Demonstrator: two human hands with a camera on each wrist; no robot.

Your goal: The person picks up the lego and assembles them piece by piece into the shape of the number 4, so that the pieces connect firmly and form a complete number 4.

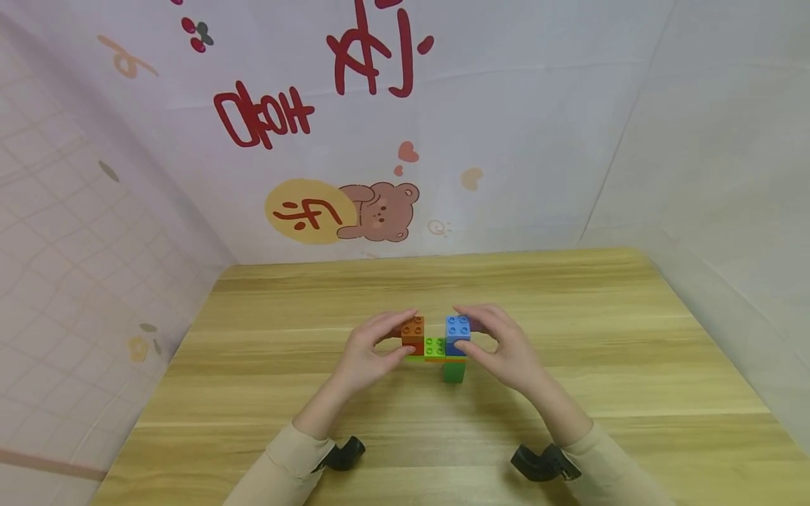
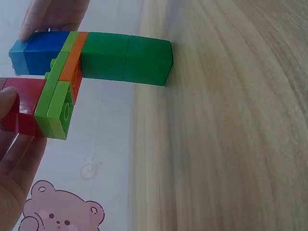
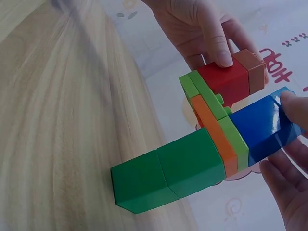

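Observation:
A toy-brick structure stands upright between both hands. Two green bricks (image 3: 187,163) form its single leg at the table, topped by a thin orange brick (image 3: 211,132) and thin lime bricks (image 1: 434,346). The lime layer overhangs on the left. On that overhang sits a red brick (image 3: 226,79) under a brown-orange brick (image 1: 413,325); my left hand (image 1: 367,351) pinches the red brick, thumb on its near side. Above the leg, a dark blue brick (image 3: 260,125) carries a lighter blue brick (image 1: 458,325). My right hand (image 1: 509,351) holds this blue pair between thumb and fingers.
The wood-grain table (image 1: 285,302) extends around the hands. White printed cloth (image 1: 519,140) rises behind it and along both sides. Each wrist wears a black camera mount (image 1: 344,453) near the beige sleeve (image 1: 285,457).

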